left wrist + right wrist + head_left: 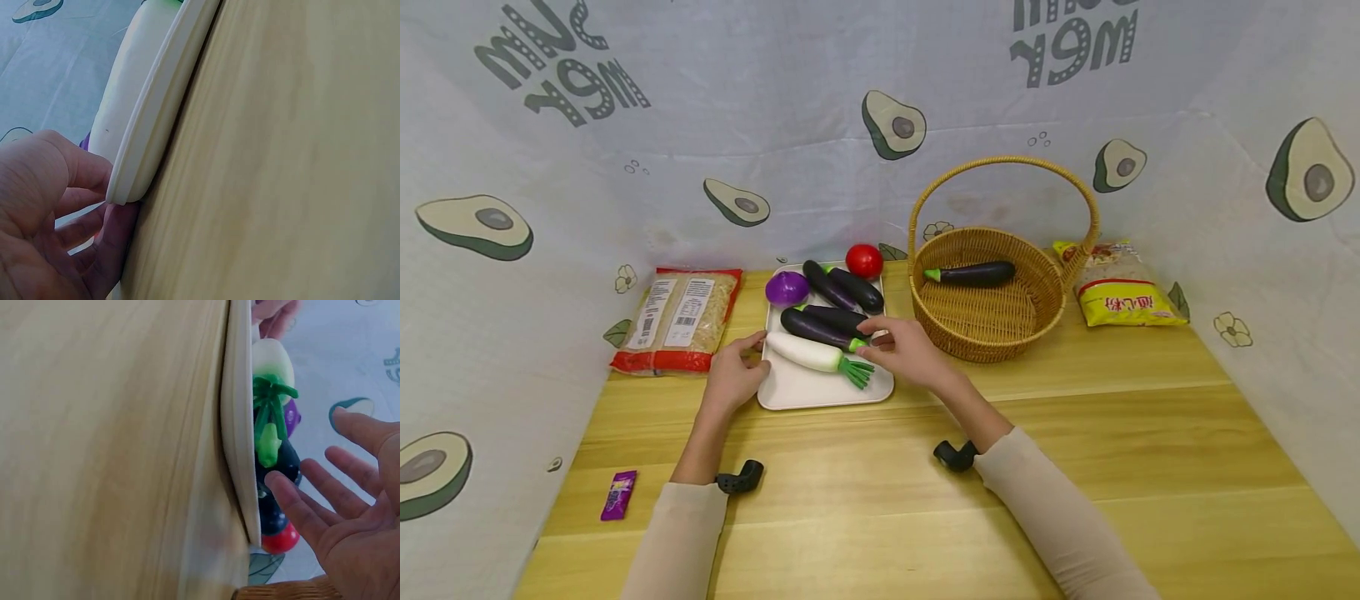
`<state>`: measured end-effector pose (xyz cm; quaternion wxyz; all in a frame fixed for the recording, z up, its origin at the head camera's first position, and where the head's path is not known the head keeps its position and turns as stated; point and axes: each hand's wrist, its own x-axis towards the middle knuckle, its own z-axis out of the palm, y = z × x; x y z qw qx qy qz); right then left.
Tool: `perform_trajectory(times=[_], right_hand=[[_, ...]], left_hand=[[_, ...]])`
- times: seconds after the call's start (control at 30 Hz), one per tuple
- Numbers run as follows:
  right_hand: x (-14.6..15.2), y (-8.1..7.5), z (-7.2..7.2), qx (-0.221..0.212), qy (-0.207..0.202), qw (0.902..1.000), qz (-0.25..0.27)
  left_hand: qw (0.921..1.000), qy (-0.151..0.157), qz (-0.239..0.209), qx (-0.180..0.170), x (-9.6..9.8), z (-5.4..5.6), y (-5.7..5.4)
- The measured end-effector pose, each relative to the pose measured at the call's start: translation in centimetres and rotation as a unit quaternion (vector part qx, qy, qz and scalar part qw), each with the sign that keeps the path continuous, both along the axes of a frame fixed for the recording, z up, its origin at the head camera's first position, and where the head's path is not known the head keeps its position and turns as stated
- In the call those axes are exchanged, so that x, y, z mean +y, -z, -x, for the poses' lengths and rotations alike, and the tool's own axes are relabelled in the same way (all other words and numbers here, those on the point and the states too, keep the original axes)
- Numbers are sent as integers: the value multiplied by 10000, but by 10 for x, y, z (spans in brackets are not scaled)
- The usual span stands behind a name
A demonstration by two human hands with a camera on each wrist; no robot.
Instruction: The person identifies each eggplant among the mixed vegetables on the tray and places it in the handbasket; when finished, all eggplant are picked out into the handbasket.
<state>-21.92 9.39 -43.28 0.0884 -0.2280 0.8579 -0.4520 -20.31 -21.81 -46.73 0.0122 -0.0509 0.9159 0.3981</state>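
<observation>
In the centre of the head view, a white tray (805, 393) is occupied by a white radish (803, 352), four eggplants (814, 329) and a purple onion (787, 289), with a tomato (864, 261) seen at its upper right corner. Its left rim is pinched between thumb and fingers of the left hand (735, 375), while the right hand (908, 353) is held with fingers spread near its right edge. Right of centre, a single eggplant (979, 274) is contained in a wicker basket (981, 347).
</observation>
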Motion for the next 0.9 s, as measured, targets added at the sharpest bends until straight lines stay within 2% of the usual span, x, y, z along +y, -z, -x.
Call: perform_trajectory(times=[0.2,0.53,0.67,0.9], right_hand=[[-5,4,0,-128,53,9999,-69],[-18,11,1,450,215,9978,-436],[-24,12,0,705,155,9964,-441],[-32,14,1,683,137,9966,-445]], left_hand=[[10000,-7,-12,69,0,0,0],[9999,-33,-12,116,1,1,2],[9999,-79,-21,103,1,0,0],[9999,-77,-72,98,1,-1,-1]])
